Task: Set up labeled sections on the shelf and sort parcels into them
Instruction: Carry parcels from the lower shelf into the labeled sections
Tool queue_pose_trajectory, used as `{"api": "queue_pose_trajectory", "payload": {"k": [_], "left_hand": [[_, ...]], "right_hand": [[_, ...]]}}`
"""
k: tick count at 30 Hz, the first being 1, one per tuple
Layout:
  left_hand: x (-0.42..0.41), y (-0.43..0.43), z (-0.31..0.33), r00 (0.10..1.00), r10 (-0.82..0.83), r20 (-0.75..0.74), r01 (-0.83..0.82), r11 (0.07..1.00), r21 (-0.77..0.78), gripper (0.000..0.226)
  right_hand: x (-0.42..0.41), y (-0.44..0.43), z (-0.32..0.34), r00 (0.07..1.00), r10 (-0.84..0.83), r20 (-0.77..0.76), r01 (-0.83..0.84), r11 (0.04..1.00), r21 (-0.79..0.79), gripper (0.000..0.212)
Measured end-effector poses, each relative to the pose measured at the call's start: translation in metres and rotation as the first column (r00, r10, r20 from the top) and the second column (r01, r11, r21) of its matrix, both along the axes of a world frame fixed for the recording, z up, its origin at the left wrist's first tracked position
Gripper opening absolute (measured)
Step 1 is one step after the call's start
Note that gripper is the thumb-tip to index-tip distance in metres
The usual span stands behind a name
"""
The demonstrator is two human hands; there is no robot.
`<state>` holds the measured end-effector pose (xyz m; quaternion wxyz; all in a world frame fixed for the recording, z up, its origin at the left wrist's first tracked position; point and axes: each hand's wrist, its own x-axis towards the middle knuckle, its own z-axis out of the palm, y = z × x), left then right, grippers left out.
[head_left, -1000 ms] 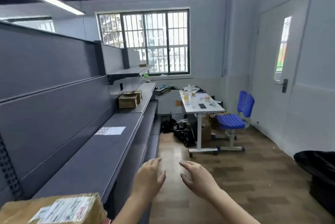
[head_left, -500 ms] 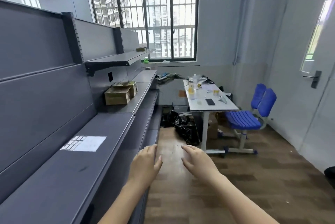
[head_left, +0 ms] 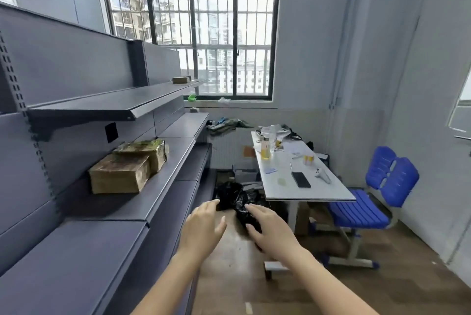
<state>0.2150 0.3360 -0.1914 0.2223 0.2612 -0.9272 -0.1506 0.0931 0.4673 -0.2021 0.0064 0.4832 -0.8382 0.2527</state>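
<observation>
Grey shelf runs along nine o'clock, its near end cut off. Two brown parcels sit touching on its middle tier at ten o'clock, their markings unreadable. At six o'clock the left hand and right hand hover apart, fingers relaxed and holding nothing, partly hiding black bags beside the worktop.

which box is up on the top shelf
The small box at the far end of the upper shelf. The other two, a plain box and a taped box, sit together on the lower shelf.
</observation>
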Motion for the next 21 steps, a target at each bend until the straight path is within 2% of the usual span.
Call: {"api": "queue_pose_trajectory", "payload": {"k": [8, 15, 21], "left_hand": [[-0.141, -0.110, -0.021, 0.996, 0.079, 0.041, -0.079, 0.997, -0.008, 0.048], [-0.270, -0.211, -0.019, 0.964, 0.265, 0.029, -0.265, 0.964, 0.000, 0.050], [-0.321, -0.289, -0.014, 0.908, 0.414, 0.061, -0.415, 0.910, 0.006, 0.049]], "right_hand": [[-0.164, -0.119, -0.017, 0.996, 0.078, 0.044, -0.077, 0.997, -0.020, 0.052], [-0.305, -0.246, -0.017, 0.960, 0.279, 0.021, -0.279, 0.960, 0.013, 0.052], [-0.377, -0.349, -0.019, 0.918, 0.393, 0.057, -0.394, 0.918, 0.028, 0.052]]}}
